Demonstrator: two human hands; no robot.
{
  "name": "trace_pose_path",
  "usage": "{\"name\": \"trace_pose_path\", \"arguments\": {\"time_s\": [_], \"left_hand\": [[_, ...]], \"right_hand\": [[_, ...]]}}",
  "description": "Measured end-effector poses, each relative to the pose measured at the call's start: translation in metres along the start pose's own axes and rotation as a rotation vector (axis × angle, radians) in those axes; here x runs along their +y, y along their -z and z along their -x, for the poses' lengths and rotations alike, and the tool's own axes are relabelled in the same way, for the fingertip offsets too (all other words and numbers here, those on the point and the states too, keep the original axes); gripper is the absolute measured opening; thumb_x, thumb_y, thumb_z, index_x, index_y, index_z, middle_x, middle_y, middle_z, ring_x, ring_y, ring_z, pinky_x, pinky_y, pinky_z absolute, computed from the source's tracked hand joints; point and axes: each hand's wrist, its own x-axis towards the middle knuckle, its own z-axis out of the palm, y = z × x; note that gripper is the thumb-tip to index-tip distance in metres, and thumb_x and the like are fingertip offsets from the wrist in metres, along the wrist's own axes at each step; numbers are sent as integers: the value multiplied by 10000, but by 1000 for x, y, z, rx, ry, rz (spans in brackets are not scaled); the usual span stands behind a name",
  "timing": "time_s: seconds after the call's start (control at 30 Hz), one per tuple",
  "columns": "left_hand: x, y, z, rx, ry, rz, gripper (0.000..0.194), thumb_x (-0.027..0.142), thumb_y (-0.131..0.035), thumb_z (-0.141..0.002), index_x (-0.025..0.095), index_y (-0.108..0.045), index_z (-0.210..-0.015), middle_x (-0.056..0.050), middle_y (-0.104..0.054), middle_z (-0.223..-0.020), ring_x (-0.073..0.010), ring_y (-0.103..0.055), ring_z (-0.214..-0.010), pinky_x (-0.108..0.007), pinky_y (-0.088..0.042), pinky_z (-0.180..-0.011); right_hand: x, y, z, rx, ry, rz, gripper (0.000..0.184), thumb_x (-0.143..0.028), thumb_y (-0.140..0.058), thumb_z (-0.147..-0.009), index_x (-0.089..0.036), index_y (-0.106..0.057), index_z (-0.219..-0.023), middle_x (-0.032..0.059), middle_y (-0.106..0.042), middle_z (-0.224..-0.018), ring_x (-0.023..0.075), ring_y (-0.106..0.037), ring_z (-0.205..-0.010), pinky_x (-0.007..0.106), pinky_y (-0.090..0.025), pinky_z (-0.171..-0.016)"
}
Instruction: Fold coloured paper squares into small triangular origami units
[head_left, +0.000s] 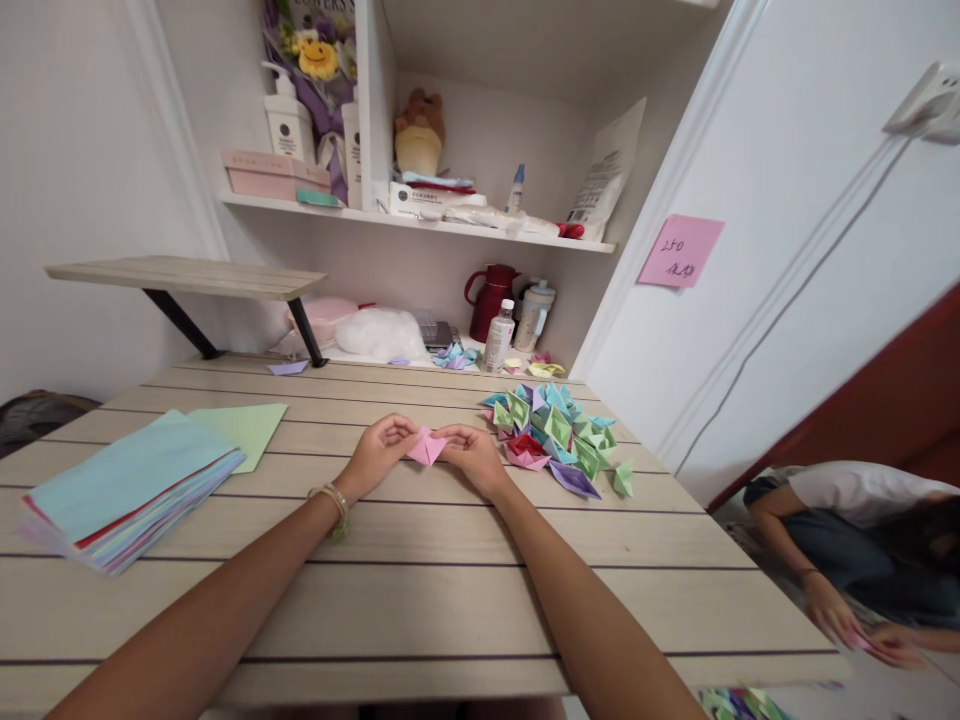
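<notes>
A small folded pink paper piece (426, 447) is held just above the wooden table (420, 590) between both my hands. My left hand (381, 452) pinches its left side with curled fingers; a beaded bracelet sits on that wrist. My right hand (471, 455) grips its right side, fingers closed. Right of my hands lies a pile of finished folded paper shapes (559, 437) in green, blue, pink, red and purple.
A stack of coloured paper sheets (127, 490) lies at the table's left, with a green sheet (244, 430) beside it. Shelves behind hold bottles, a red jug (491, 298) and a plush toy. Another person (862, 560) crouches on the floor at the lower right.
</notes>
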Motion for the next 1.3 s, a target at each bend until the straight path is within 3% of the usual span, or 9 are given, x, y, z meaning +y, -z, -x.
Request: {"name": "trace_pose_path", "arguments": {"time_s": [0.23,0.4,0.57,0.7,0.8,0.93,1.17,1.3], "left_hand": [[4,-1,4,-46,82,40,370,343,-736,-567,128,-675,-863,-86,-698,-869,-219,-629,-837,-340,-497,-790],[2,-1,2,-14,114,70,316,416,-637,-672,123,-686,-779,-59,-698,-733,-204,-652,-732,-362,-514,-787],[-1,-2,0,-4,123,150,327,329,-704,-618,114,-657,-859,-71,-691,-826,-182,-653,-734,-344,-527,-764],[-4,-1,-1,-38,126,182,339,281,-720,-603,117,-609,-878,-56,-680,-755,-162,-653,-688,-331,-539,-712],[-6,0,-1,-25,126,182,302,280,-715,-613,130,-583,-840,-34,-675,-709,-161,-656,-643,-335,-545,-689],[-6,-1,2,-40,127,110,297,306,-707,-624,120,-617,-838,-80,-696,-808,-183,-666,-675,-336,-542,-710],[-4,-4,6,-137,157,14,416,386,-663,-667,113,-615,-977,-118,-697,-886,-225,-664,-783,-370,-539,-730],[-5,-5,6,-138,146,-6,437,392,-656,-671,121,-600,-1010,-109,-701,-839,-229,-666,-775,-369,-542,-709]], "right_hand": [[-1,0,0,57,6,-58,345,-335,-751,-532,-152,-670,-813,47,-694,-739,175,-642,-696,308,-500,-706],[-3,-3,1,38,8,-44,326,-394,-747,-543,-159,-679,-759,47,-698,-758,197,-648,-726,347,-506,-755],[-1,-3,0,65,8,-106,340,-400,-740,-561,-158,-640,-777,29,-681,-675,182,-653,-659,329,-518,-716],[0,-2,-1,93,35,-123,337,-357,-754,-559,-176,-588,-790,-7,-651,-607,162,-646,-601,304,-518,-656],[1,-2,-2,101,38,-82,303,-368,-746,-563,-169,-599,-738,3,-646,-599,168,-642,-591,301,-516,-635],[0,-2,-2,116,69,-1,284,-388,-717,-595,-163,-641,-751,41,-674,-691,179,-638,-619,302,-511,-636],[-1,-3,0,133,232,229,309,-363,-672,-658,-173,-648,-901,34,-660,-740,165,-614,-678,275,-495,-637],[4,-3,-1,122,241,264,364,-318,-653,-678,-182,-617,-1014,29,-652,-778,152,-607,-686,260,-492,-632]]}}
